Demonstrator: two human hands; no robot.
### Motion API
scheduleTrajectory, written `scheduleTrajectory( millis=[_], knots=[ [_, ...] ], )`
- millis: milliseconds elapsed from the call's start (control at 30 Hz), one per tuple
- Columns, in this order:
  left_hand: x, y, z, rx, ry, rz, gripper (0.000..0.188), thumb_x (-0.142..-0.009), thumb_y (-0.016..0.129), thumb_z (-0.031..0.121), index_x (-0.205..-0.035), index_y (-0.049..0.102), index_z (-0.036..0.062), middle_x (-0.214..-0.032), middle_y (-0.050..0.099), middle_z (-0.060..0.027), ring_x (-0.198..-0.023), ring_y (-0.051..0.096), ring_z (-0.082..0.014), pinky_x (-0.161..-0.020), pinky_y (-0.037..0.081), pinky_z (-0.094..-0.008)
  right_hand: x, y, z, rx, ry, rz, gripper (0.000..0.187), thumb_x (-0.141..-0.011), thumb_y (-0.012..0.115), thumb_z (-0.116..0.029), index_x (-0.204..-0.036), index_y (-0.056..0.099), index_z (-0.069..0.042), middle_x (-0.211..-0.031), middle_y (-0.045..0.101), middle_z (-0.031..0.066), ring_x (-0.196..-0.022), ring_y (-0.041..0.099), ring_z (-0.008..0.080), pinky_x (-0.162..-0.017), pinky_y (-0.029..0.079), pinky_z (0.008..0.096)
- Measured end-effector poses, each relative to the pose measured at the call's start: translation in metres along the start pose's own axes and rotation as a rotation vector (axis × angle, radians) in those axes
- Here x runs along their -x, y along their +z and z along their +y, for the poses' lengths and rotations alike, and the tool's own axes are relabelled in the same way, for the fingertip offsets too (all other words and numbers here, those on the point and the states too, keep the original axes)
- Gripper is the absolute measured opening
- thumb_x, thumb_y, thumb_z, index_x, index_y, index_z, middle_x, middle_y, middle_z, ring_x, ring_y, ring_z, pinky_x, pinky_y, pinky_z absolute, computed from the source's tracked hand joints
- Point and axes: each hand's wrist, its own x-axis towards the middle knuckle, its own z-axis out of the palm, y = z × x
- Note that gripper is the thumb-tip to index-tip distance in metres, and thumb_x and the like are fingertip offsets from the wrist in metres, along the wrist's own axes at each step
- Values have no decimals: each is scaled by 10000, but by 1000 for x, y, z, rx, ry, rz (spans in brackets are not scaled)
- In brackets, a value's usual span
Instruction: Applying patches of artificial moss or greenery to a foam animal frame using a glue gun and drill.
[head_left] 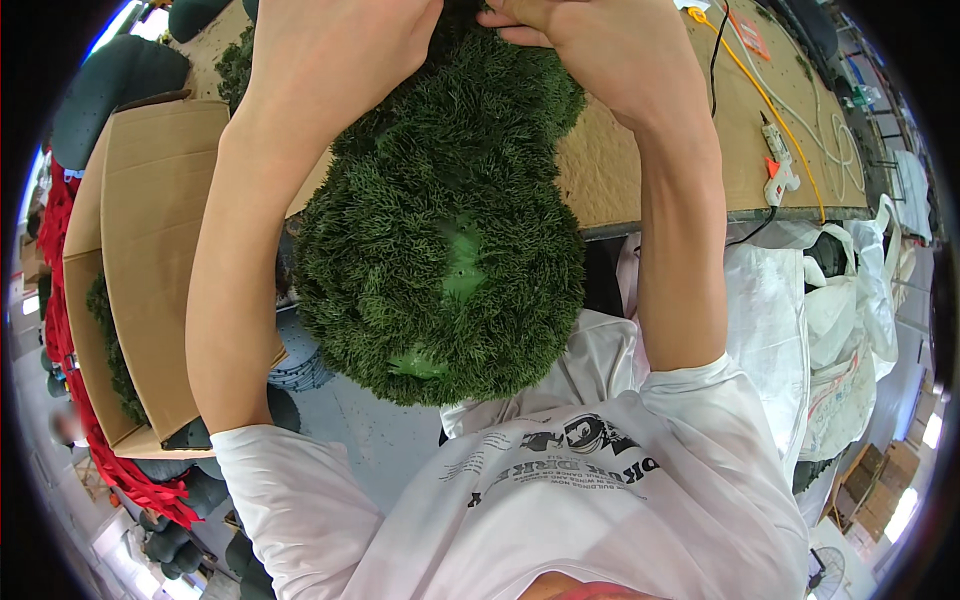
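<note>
A bushy artificial-greenery figure (400,220) made of rounded, joined masses stands upright in front of me, its lower part overhanging the table edge. Smooth green plastic shows through the foliage in two bare patches, one mid-body and one near the bottom. At its far end, by the top of the picture, my left hand (365,40) is curled against the greenery, with the fingertips out of sight. Across from it my right hand (590,45) has its fingers bent together at the foliage. Whatever either hand grips is hidden.
A brown table (610,180) carries a white glue gun (780,180) with an orange trigger, plus an orange cord (752,85) and pale cables. Left of me stands an open cardboard box (160,260) with greenery inside, beside red cloth strips (110,450). White woven sacks (770,320) hang at right.
</note>
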Motion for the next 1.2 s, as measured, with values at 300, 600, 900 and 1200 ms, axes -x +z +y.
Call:
scheduleTrajectory(
  millis=[300,600,900,1200],
  knots=[
    [2,1,3,-9,-40,21,99,-796,717,-10,-853,732,69,-1559,489,-94,-1533,301,-368,-1222,225,-624,-1,5,-4,118,-104,16,164,-919,709,-21,-979,695,131,-866,734,140,-788,707,191,-710,579,302],
    [-4,-17,16,260,-146,55,86,-783,725,32,-865,727,58,-1519,519,-101,-1527,315,-355,-1224,225,-618,-9,12,-5,168,19,118,137,-878,725,-8,-946,720,111,-847,738,150,-764,722,206,-700,598,304],
    [-10,-32,14,317,-176,-77,95,-770,723,16,-858,714,52,-1511,523,-111,-1526,314,-358,-1227,212,-622,-9,12,-9,175,-11,100,124,-853,725,18,-937,718,109,-850,742,153,-749,729,208,-695,607,307],
    [-3,-13,12,310,-171,55,289,-809,691,2,-1078,696,110,-1525,512,-102,-1515,338,-338,-1229,213,-597,-10,17,-13,222,8,126,91,-832,727,30,-880,722,107,-816,738,142,-732,725,204,-671,599,316]
  ],
)
